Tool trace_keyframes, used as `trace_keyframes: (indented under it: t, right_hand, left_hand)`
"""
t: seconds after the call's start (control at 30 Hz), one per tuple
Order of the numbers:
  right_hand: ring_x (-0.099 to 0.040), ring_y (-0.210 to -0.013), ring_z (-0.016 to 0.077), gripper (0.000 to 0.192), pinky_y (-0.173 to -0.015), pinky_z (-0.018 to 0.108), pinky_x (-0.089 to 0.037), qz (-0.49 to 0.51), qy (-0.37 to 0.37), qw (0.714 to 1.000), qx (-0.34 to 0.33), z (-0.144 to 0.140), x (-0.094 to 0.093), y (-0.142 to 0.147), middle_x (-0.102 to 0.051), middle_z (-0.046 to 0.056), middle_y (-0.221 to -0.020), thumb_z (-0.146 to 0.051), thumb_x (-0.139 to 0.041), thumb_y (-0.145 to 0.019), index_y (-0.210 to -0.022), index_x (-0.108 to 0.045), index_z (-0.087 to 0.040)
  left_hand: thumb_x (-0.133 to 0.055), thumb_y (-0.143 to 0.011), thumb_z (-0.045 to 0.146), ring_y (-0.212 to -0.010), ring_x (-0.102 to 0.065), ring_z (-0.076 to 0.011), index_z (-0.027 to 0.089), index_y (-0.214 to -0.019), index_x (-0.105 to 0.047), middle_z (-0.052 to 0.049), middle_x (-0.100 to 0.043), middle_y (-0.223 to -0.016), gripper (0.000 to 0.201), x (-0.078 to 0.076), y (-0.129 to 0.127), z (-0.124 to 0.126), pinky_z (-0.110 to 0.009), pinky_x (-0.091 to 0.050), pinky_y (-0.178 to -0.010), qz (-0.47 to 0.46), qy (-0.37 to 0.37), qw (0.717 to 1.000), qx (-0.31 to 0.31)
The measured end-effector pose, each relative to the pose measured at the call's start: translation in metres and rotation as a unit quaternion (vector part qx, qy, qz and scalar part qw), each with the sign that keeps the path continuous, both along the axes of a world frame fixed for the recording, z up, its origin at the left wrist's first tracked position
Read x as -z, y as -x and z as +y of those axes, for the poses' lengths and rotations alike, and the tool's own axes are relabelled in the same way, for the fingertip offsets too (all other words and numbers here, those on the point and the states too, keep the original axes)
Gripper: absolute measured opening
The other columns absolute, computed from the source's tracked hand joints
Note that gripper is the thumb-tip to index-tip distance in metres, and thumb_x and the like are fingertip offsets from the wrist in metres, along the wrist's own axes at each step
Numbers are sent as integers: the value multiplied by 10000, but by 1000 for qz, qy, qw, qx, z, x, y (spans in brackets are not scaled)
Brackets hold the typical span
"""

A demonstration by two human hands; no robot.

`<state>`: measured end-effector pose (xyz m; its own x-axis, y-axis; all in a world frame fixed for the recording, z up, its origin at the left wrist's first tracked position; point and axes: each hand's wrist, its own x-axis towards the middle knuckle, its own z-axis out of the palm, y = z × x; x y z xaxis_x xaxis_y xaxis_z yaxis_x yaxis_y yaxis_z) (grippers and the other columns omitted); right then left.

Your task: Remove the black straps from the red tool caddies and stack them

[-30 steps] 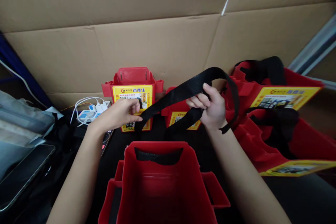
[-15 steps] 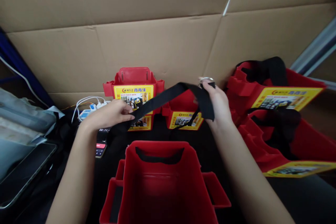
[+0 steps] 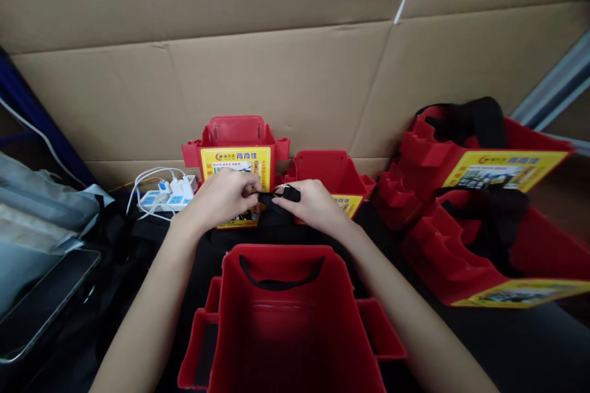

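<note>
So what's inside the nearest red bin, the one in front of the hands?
Inside the red bin, only a black strap shows, slack across its far wall. Bare red walls otherwise; the bottom runs out of frame.

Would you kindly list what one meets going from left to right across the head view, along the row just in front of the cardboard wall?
White power strip with plugged-in cables → left hand → black webbing strap with metal ring → right hand → small red plastic bin → pile of red plastic bins with yellow labels.
</note>
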<state>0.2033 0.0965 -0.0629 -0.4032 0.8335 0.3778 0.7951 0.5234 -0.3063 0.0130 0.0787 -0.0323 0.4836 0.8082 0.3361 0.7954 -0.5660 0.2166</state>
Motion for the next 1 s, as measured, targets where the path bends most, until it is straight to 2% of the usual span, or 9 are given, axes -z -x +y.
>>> trace_keyframes:
  t: [0.2,0.33,0.47,0.53,0.63,0.73,0.8,0.87,1.0]
  right_hand:
    - [-613,-749,225,191,-566,272,-368,-91,-42,991,93,6,-6,-19,-674,60,-745,-320,-530,-776,-851,-683,-233]
    - [-613,-747,229,183,-542,268,-344,-125,-50,984,121,10,-9,-33,-665,68,-724,-326,-552,-760,-839,-677,-219]
    - [-612,-762,251,207,-527,281,-317,-146,-71,975,153,10,-16,-42,-672,86,-778,-323,-512,-785,-870,-669,-218]
    - [-611,-751,253,220,-521,286,-302,-163,-92,969,163,6,-19,-41,-675,86,-785,-324,-493,-798,-888,-666,-222]
    - [-607,-719,233,215,-520,283,-298,-168,-104,973,120,-5,-21,-31,-679,61,-771,-319,-480,-813,-894,-665,-243]
    - [-604,-720,210,221,-553,277,-324,-139,-104,983,50,-15,-19,-18,-685,36,-798,-333,-468,-832,-909,-662,-263]
    - [-604,-732,205,227,-574,277,-336,-123,-110,986,36,-17,-18,-15,-688,29,-821,-344,-463,-839,-920,-661,-267]
    - [-604,-732,209,225,-572,278,-334,-124,-112,985,52,-14,-17,-18,-688,32,-822,-342,-471,-834,-929,-660,-267]
    - [-604,-738,224,215,-555,281,-321,-147,-96,980,89,0,-17,-33,-683,63,-804,-324,-487,-822,-899,-668,-238]
  left_hand:
    - [-480,-683,118,-571,-486,-90,150,-743,-557,17,-558,-627,103,-3,22,3,-198,-349,-538,-27,54,998,23]
    - [-481,-690,145,-553,-479,-79,153,-672,-528,29,-545,-604,51,-9,44,1,-186,-351,-531,-45,64,997,-11]
    - [-531,-696,232,-533,-470,-88,167,-647,-546,35,-536,-579,83,-7,65,2,-198,-342,-514,26,152,988,-28]
    - [-560,-692,271,-552,-492,-107,176,-659,-575,26,-556,-592,101,-5,69,1,-215,-358,-532,76,164,983,-45]
    - [-597,-695,370,-725,-577,-168,192,-862,-623,-24,-646,-806,245,-2,53,-3,-261,-417,-645,67,129,988,-51]
    - [-591,-715,448,-992,-557,-236,186,-1144,-540,-91,-606,-1116,505,1,19,-6,-319,-418,-808,13,65,998,-7]
    - [-537,-780,375,-981,-569,-236,176,-1131,-563,-97,-630,-1079,405,3,-1,-5,-320,-421,-804,11,58,998,38]
    - [-451,-834,265,-832,-617,-197,152,-996,-632,-85,-680,-905,268,4,-8,-1,-283,-440,-719,8,91,994,62]
    - [-423,-827,206,-638,-616,-153,130,-792,-653,-60,-680,-719,244,3,10,7,-231,-427,-578,12,149,988,36]
